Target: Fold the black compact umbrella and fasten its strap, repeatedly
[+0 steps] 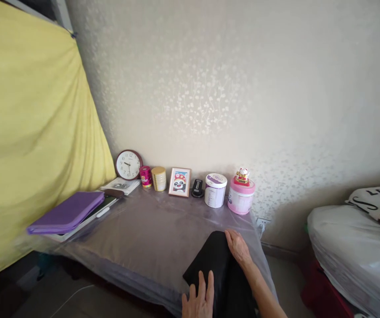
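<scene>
A folded piece of smooth black material [211, 256], either cloth or thin leather, lies at the front right of the table; its exact kind I cannot tell. My right hand [239, 248] is closed over its upper right edge, with the fingertips partly out of sight. At the bottom of the view my left hand [198, 298] has its fingers spread at the left side of the black material. Whether those fingers touch it is unclear. The lower part of the material runs out of view.
The table [137, 238] has a clear plastic cover. Along the wall stand a clock [129, 164], a panda picture frame [180, 182], a white tub [215, 191] and a pink tub [241, 198] bearing a cat figurine [242, 176]. A purple folder [69, 212] lies left, near a yellow curtain [37, 110].
</scene>
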Available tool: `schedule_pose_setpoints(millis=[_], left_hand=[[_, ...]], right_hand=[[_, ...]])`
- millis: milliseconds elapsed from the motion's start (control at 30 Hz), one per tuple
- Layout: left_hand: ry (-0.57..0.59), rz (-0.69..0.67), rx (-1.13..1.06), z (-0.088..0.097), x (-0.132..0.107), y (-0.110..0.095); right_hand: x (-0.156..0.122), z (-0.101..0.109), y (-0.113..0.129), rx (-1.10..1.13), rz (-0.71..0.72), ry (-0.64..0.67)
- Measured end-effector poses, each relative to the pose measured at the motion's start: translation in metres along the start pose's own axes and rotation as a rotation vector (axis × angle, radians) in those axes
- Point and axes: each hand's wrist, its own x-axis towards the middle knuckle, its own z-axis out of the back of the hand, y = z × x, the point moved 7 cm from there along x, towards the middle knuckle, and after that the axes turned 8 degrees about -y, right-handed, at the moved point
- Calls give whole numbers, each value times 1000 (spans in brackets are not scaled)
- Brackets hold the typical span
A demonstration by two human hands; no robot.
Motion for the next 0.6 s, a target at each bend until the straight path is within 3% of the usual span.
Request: schedule_pose_setpoints(millis=[67,300,367,467,500,600], left_hand=[[66,-13,-8,4,3,5],[281,-75,-237,31,13,25],[298,-34,-382,44,16,31],[236,-6,-706,77,22,35],[273,18,-843,87,23,35],[568,202,-1128,106,17,34]], right_hand=[[-11,12,-9,9,9,-28],[-45,41,-48,248,-191,-53],[-49,49,-51,372,-264,-51],[-51,60,-51,576,-391,-58],[-50,63,-49,621,-426,-56],[-44,68,-37,661,-452,-95]])
